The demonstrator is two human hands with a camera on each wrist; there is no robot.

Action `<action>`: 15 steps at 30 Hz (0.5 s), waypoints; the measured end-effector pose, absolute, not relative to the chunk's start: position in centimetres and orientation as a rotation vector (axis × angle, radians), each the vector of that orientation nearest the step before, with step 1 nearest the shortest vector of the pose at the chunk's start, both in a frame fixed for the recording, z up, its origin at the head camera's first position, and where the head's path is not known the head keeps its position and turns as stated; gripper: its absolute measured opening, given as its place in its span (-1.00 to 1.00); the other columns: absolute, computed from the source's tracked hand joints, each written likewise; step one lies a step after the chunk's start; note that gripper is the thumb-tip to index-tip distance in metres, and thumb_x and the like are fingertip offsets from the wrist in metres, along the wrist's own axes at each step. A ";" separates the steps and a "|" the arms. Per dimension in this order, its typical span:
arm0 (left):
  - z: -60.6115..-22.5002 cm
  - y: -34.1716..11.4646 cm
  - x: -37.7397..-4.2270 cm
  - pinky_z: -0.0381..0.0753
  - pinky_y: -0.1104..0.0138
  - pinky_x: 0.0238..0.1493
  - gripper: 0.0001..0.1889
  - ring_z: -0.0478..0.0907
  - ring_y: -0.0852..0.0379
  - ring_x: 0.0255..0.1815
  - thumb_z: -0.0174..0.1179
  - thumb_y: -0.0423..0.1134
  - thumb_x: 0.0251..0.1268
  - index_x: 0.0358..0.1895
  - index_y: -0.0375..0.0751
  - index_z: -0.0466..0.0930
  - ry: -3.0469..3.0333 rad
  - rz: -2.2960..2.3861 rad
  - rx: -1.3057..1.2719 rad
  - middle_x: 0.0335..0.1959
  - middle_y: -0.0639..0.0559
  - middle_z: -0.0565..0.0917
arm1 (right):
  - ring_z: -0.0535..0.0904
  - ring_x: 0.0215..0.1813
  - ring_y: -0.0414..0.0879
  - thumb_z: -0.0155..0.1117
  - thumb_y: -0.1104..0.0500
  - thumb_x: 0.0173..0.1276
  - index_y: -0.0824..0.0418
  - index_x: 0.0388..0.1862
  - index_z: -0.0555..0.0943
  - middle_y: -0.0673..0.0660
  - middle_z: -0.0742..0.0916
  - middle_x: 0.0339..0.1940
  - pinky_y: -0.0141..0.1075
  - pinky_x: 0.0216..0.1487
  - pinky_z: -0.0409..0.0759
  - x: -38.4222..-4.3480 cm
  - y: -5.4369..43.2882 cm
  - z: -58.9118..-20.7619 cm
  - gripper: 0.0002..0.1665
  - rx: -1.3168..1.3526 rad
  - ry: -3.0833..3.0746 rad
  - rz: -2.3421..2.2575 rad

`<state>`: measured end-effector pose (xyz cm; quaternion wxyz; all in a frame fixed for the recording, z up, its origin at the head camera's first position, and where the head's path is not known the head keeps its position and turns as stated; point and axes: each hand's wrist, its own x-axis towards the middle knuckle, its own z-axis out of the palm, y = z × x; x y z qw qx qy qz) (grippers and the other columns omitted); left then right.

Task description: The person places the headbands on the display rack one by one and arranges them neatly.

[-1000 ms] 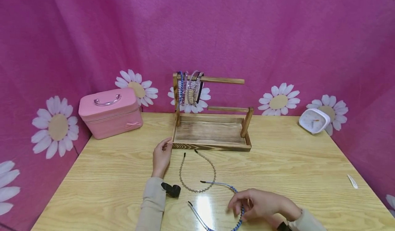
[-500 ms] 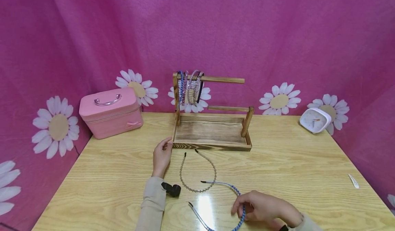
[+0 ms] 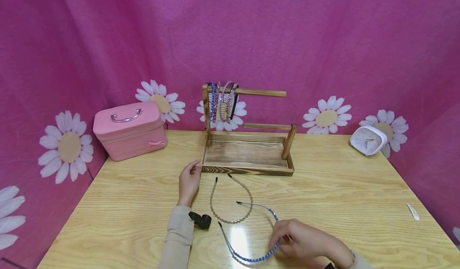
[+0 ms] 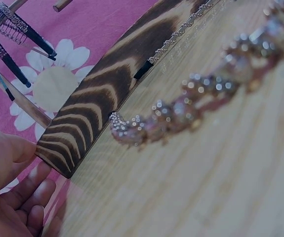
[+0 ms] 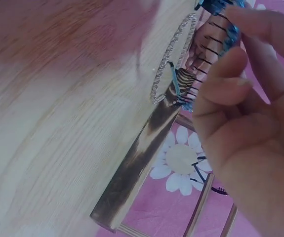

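No legible lettering or brands, white clock [image 3: 368, 140], face markings too small to read

Between the right grip [image 3: 298, 239] and the clock [image 3: 368, 140] at the frame's right, a lane is left over the counter [image 3: 341, 189]. Through the centre, the way is crossed by the beaded headband [image 3: 231, 222] and blocked by the wooden rack [image 3: 248, 171], whose left front corner is taken by the left grip [image 3: 189, 182]. On the upper bar [image 3: 260, 92] (its right end unsupported), the left part is crowded by hung headbands [image 3: 221, 103]; room is left along the rest.
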<state>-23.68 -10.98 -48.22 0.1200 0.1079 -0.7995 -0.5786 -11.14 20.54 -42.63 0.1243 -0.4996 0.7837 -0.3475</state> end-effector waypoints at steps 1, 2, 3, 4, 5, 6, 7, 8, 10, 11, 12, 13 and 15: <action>-48.2 -11.0 -23.7 0.43 0.31 -0.13 -0.70 0.54 -0.02 -0.13 0.08 -0.28 0.42 0.11 -0.23 0.65 -2.335 -1.691 0.316 -0.13 -0.21 0.65 | 0.32 -0.35 -0.53 0.26 0.42 0.25 0.13 -0.21 0.72 0.00 0.65 -0.41 -0.61 -0.42 0.40 -11.2 20.4 -42.6 -0.75 -1.473 2.293 -1.038; -48.3 -11.0 -23.7 0.42 0.31 -0.14 -0.71 0.54 0.00 -0.14 0.08 -0.29 0.42 0.11 -0.23 0.65 -2.331 -1.692 0.315 -0.14 -0.21 0.65 | 0.32 -0.35 -0.53 0.26 0.43 0.25 0.12 -0.20 0.71 0.01 0.64 -0.42 -0.61 -0.44 0.40 -11.2 20.3 -42.6 -0.74 -1.483 2.300 -1.061; -48.3 -11.0 -23.7 0.42 0.32 -0.14 -0.71 0.54 0.01 -0.15 0.09 -0.29 0.41 0.10 -0.24 0.66 -2.327 -1.694 0.315 -0.15 -0.21 0.65 | 0.32 -0.36 -0.53 0.25 0.44 0.24 0.13 -0.19 0.70 0.01 0.63 -0.41 -0.61 -0.45 0.40 -11.3 20.2 -42.6 -0.73 -1.490 2.310 -1.080; -48.3 -11.0 -23.8 0.42 0.32 -0.15 -0.71 0.54 0.02 -0.17 0.09 -0.29 0.41 0.09 -0.24 0.66 -2.325 -1.692 0.316 -0.16 -0.20 0.65 | 0.32 -0.36 -0.52 0.24 0.45 0.24 0.14 -0.18 0.70 0.01 0.63 -0.41 -0.61 -0.46 0.40 -11.3 20.1 -42.5 -0.72 -1.495 2.321 -1.094; -48.3 -11.0 -23.8 0.42 0.33 -0.15 -0.71 0.54 0.04 -0.18 0.09 -0.30 0.40 0.09 -0.24 0.66 -2.321 -1.689 0.316 -0.17 -0.20 0.65 | 0.33 -0.36 -0.52 0.24 0.45 0.25 0.13 -0.18 0.69 0.01 0.64 -0.39 -0.61 -0.45 0.40 -11.3 20.0 -42.4 -0.72 -1.491 2.333 -1.103; -48.3 -10.9 -23.8 0.42 0.33 -0.16 -0.71 0.54 0.05 -0.19 0.09 -0.30 0.40 0.08 -0.25 0.66 -2.319 -1.685 0.315 -0.18 -0.20 0.66 | 0.33 -0.36 -0.52 0.23 0.45 0.25 0.14 -0.17 0.69 0.02 0.64 -0.36 -0.61 -0.46 0.41 -11.4 19.8 -42.3 -0.72 -1.493 2.349 -1.104; -48.3 -10.9 -23.9 0.42 0.33 -0.16 -0.71 0.53 0.06 -0.19 0.09 -0.29 0.40 0.08 -0.25 0.67 -2.317 -1.686 0.317 -0.19 -0.19 0.66 | 0.34 -0.35 -0.52 0.23 0.45 0.26 0.14 -0.17 0.69 0.02 0.65 -0.34 -0.60 -0.46 0.41 -11.4 19.7 -42.2 -0.73 -1.489 2.364 -1.103; -48.3 -10.9 -23.9 0.41 0.34 -0.16 -0.71 0.53 0.07 -0.19 0.09 -0.29 0.40 0.08 -0.24 0.66 -2.316 -1.689 0.320 -0.19 -0.19 0.65 | 0.35 -0.35 -0.52 0.23 0.44 0.28 0.14 -0.17 0.70 0.02 0.66 -0.31 -0.60 -0.45 0.42 -11.4 19.5 -42.2 -0.73 -1.488 2.381 -1.095; -48.3 -11.0 -23.9 0.41 0.34 -0.16 -0.71 0.53 0.06 -0.18 0.09 -0.28 0.41 0.09 -0.23 0.66 -2.319 -1.694 0.326 -0.18 -0.18 0.65 | 0.37 -0.34 -0.50 0.23 0.43 0.28 0.12 -0.17 0.71 0.02 0.67 -0.26 -0.60 -0.44 0.42 -11.4 19.2 -42.0 -0.73 -1.496 2.409 -1.075; -48.2 -11.0 -23.9 0.41 0.34 -0.16 -0.71 0.53 0.05 -0.17 0.09 -0.27 0.41 0.10 -0.22 0.66 -2.320 -1.698 0.328 -0.17 -0.18 0.65 | 0.38 -0.32 -0.49 0.24 0.43 0.29 0.11 -0.18 0.71 0.02 0.67 -0.24 -0.60 -0.42 0.43 -11.4 19.1 -41.9 -0.73 -1.501 2.418 -1.065; -48.2 -11.0 -23.9 0.41 0.33 -0.15 -0.70 0.53 0.04 -0.16 0.09 -0.26 0.41 0.10 -0.22 0.66 -2.322 -1.705 0.330 -0.16 -0.18 0.64 | 0.40 -0.31 -0.46 0.25 0.42 0.29 0.10 -0.18 0.72 0.01 0.66 -0.24 -0.59 -0.40 0.44 -11.4 18.9 -41.8 -0.73 -1.518 2.431 -1.051; -48.2 -11.0 -23.8 0.40 0.33 -0.15 -0.70 0.53 0.03 -0.15 0.09 -0.26 0.42 0.11 -0.21 0.65 -2.323 -1.712 0.335 -0.16 -0.17 0.64 | 0.42 -0.30 -0.44 0.25 0.42 0.29 0.09 -0.19 0.72 0.00 0.66 -0.24 -0.57 -0.38 0.45 -11.4 18.8 -41.7 -0.73 -1.533 2.445 -1.040; -48.1 -11.0 -23.8 0.40 0.33 -0.14 -0.70 0.53 0.01 -0.13 0.08 -0.26 0.42 0.12 -0.21 0.65 -2.327 -1.714 0.335 -0.15 -0.17 0.64 | 0.46 -0.26 -0.36 0.26 0.42 0.28 0.09 -0.19 0.71 -0.01 0.65 -0.23 -0.55 -0.30 0.48 -11.5 18.6 -41.6 -0.73 -1.564 2.474 -1.014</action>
